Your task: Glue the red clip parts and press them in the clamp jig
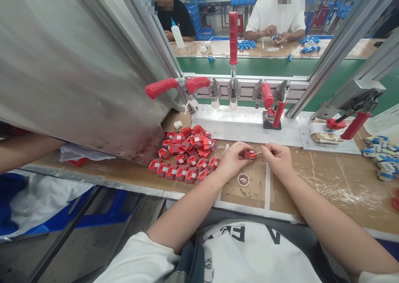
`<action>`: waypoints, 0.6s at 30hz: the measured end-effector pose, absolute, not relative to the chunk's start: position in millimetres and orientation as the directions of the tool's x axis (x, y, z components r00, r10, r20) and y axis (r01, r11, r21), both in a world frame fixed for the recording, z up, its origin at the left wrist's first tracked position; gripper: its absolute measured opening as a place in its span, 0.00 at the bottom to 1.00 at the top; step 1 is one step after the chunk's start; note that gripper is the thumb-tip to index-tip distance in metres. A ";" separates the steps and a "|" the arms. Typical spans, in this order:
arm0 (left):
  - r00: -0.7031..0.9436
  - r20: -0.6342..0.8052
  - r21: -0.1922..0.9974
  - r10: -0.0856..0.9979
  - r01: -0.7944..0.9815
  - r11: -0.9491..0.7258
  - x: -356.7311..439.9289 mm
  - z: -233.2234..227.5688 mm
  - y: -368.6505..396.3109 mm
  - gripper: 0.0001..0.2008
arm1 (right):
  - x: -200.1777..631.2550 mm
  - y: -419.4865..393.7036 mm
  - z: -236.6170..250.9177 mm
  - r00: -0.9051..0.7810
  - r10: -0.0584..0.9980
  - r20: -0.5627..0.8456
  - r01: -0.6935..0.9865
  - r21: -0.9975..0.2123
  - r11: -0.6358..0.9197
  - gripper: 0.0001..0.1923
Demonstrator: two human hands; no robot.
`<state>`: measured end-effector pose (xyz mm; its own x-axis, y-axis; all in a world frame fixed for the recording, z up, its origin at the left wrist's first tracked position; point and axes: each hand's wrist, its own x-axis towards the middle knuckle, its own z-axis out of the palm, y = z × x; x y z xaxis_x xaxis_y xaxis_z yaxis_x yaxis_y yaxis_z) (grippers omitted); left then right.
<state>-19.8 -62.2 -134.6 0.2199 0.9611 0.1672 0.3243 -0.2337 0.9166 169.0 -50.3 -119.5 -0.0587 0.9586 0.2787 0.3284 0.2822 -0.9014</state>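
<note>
Between the fingertips of my left hand [234, 160] is a small red plastic part [249, 154], held just above the bench. My right hand [279, 160] pinches a thin pale stick [257, 153], whose tip reaches the red part. Below my hands a small round clear dish [243, 179] sits on the cardboard-covered bench. Left of my left hand lies a heap of similar red parts [187, 146], with several set in a row along its near side.
Toggle clamps with red handles [233, 38] stand on a metal rail behind my hands. One clamp presses a part on a black block [272, 120]. Blue and yellow parts [383, 156] are piled at the right. A metal panel [77, 67] fills the left. Co-workers [274, 17] sit across.
</note>
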 end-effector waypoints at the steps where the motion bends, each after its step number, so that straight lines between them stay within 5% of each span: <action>1: 0.220 0.162 0.918 0.962 0.324 -0.229 -19.8 -134.1 -62.5 0.17 | 168.6 -49.5 -120.4 -0.061 0.962 0.267 0.331 -0.904 0.272 0.21; 18: 0.227 0.176 0.923 0.958 0.301 -0.241 -20.5 -134.1 -62.5 0.17 | 167.4 -47.9 -120.2 -0.123 0.964 0.234 0.358 -0.896 0.263 0.20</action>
